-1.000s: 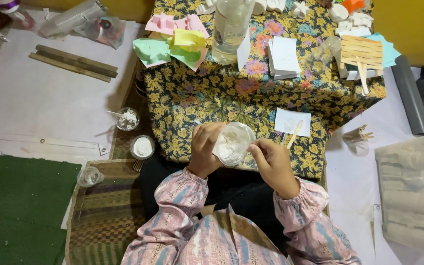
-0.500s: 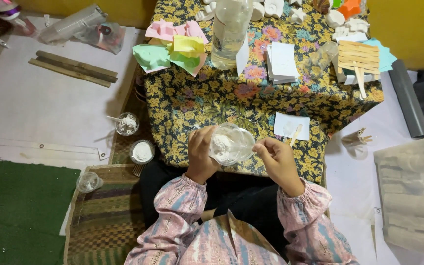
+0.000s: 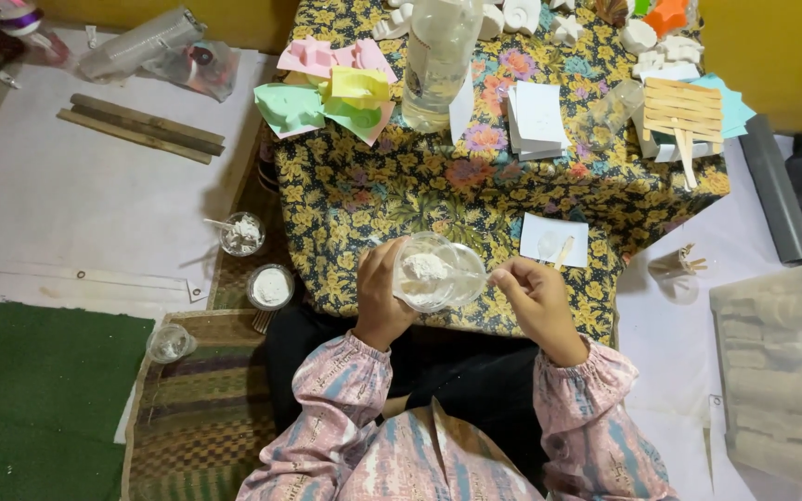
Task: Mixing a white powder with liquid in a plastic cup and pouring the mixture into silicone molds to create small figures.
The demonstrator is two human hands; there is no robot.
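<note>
My left hand [image 3: 381,299] grips a clear plastic cup [image 3: 429,271] tilted toward me, with white powder inside. My right hand [image 3: 533,295] is at the cup's right rim, fingers pinched together; whether a thin stick is in them I cannot tell. Both hands hover over the near edge of a low table covered in yellow floral cloth [image 3: 364,195]. Just beyond my right hand lies a white paper square [image 3: 554,240] with a small wooden stick on it.
A clear bottle [image 3: 438,56], coloured moulds [image 3: 327,93], a stack of white cards [image 3: 538,121], a wooden stick raft [image 3: 684,111] and white cast shapes sit on the table. Cups of white powder [image 3: 241,234] [image 3: 271,287] stand on the floor at left, a white bin [image 3: 782,371] at right.
The view has shifted slightly. The cup stays in my left hand and has tipped a little more toward me; my right hand stays at its rim.
</note>
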